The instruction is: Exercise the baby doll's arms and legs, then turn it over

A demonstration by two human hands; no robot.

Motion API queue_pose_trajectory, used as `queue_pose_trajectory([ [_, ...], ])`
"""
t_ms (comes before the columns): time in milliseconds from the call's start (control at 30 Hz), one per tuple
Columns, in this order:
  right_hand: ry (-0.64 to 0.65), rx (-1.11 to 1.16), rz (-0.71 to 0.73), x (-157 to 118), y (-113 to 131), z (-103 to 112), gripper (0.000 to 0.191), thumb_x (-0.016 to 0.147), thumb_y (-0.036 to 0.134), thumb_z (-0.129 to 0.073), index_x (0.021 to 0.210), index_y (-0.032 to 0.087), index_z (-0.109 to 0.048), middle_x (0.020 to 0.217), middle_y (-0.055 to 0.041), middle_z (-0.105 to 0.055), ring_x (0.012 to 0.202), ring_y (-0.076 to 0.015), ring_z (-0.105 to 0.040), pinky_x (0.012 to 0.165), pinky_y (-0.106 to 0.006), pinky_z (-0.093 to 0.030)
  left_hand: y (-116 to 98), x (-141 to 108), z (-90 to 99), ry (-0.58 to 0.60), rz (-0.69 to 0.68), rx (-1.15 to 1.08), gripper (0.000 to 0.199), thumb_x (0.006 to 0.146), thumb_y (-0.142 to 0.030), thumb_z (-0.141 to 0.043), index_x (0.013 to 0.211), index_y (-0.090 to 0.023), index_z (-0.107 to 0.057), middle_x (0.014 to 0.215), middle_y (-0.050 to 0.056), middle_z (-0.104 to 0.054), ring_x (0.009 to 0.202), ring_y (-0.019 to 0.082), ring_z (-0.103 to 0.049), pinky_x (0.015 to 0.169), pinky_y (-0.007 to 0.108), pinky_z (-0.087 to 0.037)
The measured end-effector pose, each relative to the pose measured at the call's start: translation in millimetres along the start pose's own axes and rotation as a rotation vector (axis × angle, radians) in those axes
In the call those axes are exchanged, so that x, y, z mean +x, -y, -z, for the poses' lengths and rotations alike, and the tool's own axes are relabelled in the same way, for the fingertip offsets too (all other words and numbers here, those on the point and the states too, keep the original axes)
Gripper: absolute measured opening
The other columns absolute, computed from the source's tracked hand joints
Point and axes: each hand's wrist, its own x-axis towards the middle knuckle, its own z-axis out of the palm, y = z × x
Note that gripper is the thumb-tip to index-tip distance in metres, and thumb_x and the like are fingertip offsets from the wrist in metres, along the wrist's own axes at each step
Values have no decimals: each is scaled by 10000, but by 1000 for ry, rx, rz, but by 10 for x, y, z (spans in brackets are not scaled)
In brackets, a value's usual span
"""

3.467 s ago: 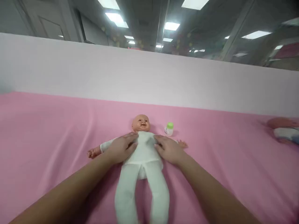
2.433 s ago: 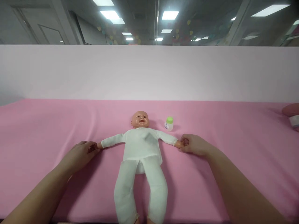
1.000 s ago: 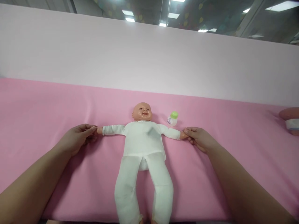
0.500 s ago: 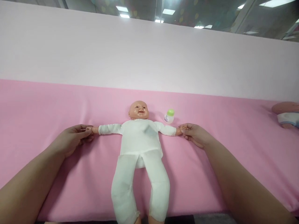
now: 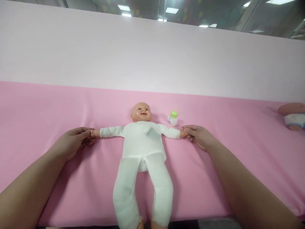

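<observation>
A baby doll [image 5: 142, 143] in white clothes lies on its back on the pink sheet [image 5: 47, 108], head toward the far wall, arms spread wide. My left hand [image 5: 73, 142] pinches the doll's hand on the left side. My right hand [image 5: 199, 136] holds the doll's other hand on the right. Both doll arms are stretched straight out. The doll's legs reach the near edge of the sheet.
A small bottle with a green cap [image 5: 172, 118] stands just right of the doll's head. A second doll [image 5: 292, 115] lies at the far right edge. A pale pink wall panel [image 5: 152, 57] backs the bed.
My hands left the doll's chest, slid outward to its two hands and took hold of them, stretching the arms out. In the last half second almost nothing moved.
</observation>
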Motion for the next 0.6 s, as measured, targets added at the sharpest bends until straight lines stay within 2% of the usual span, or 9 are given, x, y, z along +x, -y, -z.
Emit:
queue_pose_trajectory([
  [133,76,22,-13,-18,16,32,420,765,433,-916,1093,216,-769,1042,-78,-698,794,-161,-563,719,-331,-484,3,6,23,44,77,-88,724,663,-672,-902,1209,-220,-752,1035,57,-801,874,254,-740,810,418,-629],
  [333,96,-49,-11,-49,67,-7,394,690,374,-963,949,203,-720,908,-46,-669,753,-161,-563,652,-311,-441,-25,6,67,106,108,-71,766,649,-539,-975,1262,-175,-696,1023,78,-769,872,224,-708,792,363,-604],
  [533,75,-139,8,-55,67,-49,365,777,475,-899,890,190,-702,895,-63,-708,704,-146,-546,616,-297,-424,-126,-83,-9,69,76,-12,707,680,-640,-918,1148,-154,-706,909,63,-740,808,213,-671,691,322,-569],
  [600,56,-144,14,-46,52,-57,371,814,513,-865,915,187,-721,910,-73,-723,700,-142,-543,616,-295,-422,-157,-119,-51,18,36,3,699,691,-702,-877,1105,-158,-731,881,65,-742,795,226,-677,676,336,-574],
])
